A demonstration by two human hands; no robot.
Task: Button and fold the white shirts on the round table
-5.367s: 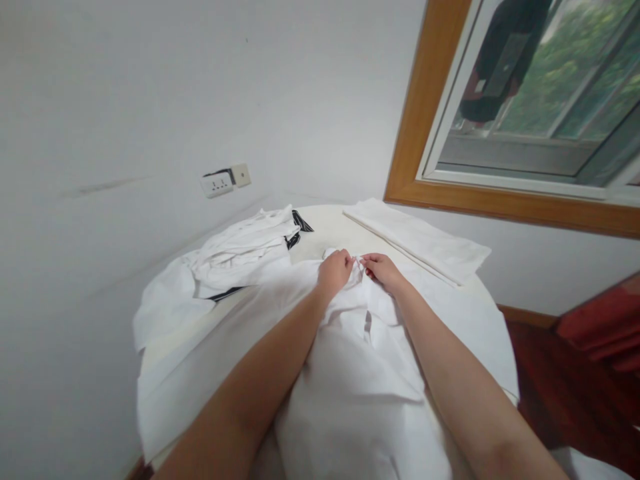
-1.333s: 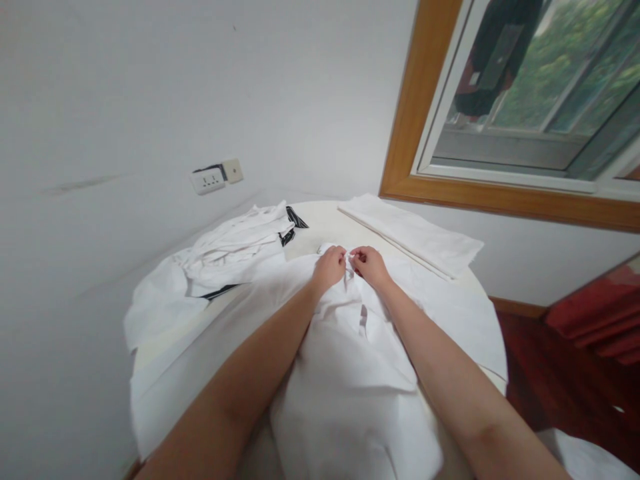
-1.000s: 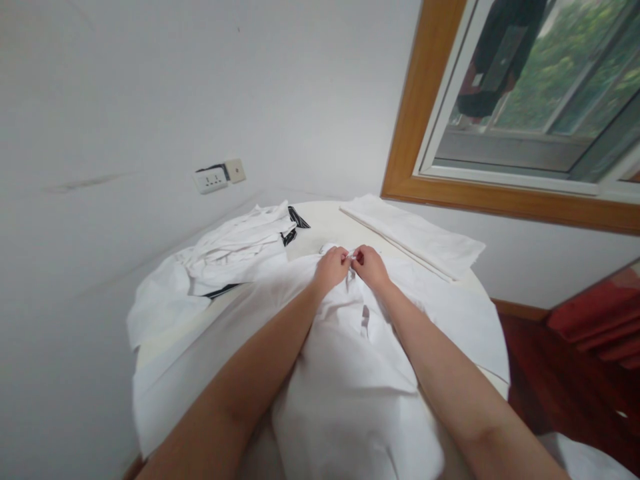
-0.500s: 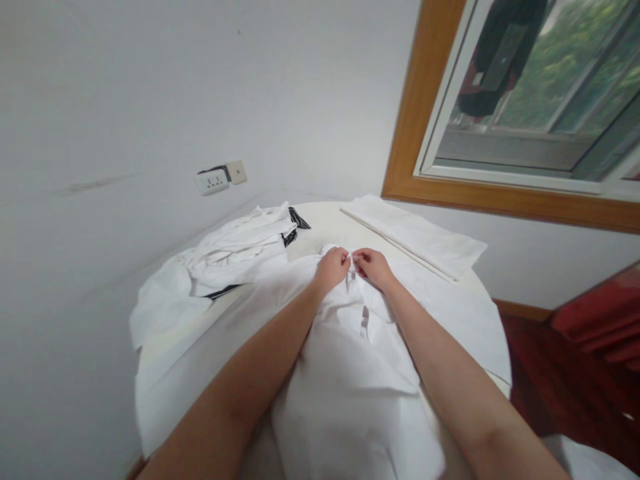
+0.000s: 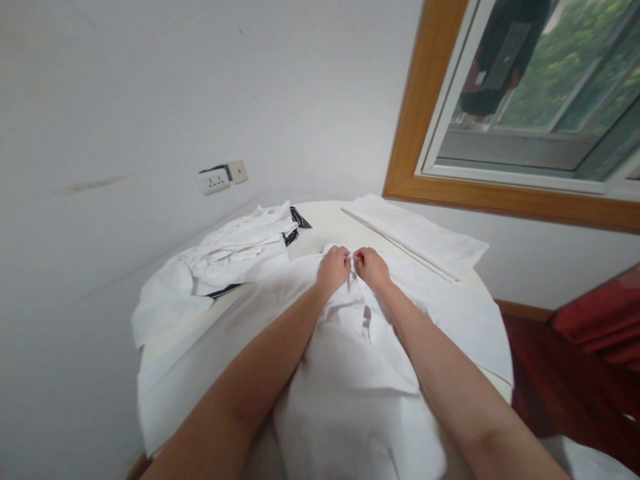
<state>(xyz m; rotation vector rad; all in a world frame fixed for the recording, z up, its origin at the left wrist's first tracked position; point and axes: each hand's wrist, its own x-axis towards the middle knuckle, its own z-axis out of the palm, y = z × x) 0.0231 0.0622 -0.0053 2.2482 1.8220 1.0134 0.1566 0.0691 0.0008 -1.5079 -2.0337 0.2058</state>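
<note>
A white shirt [image 5: 350, 373] lies spread over the table, its sleeves reaching out to both sides and its lower part hanging toward me. My left hand [image 5: 334, 268] pinches the shirt's front edge near the collar. Close beside it, my right hand [image 5: 371, 267] is closed on the facing edge, fingertips almost touching those of the left. Between the fingertips the fabric is bunched; a button there is too small to make out. Below the hands a gap in the shirt front shows a darker patch.
The round cream table [image 5: 325, 230] stands against the wall. A heap of white clothes [image 5: 240, 243] with black striped cloth [image 5: 300, 218] lies at its left, a folded white cloth [image 5: 415, 233] at its back right. A wall socket [image 5: 214, 181] and a wood-framed window [image 5: 405, 133] are beyond.
Both hands stay at the same spot on the shirt. My right hand has turned slightly, its fingers more curled in. The view has shifted a little.
</note>
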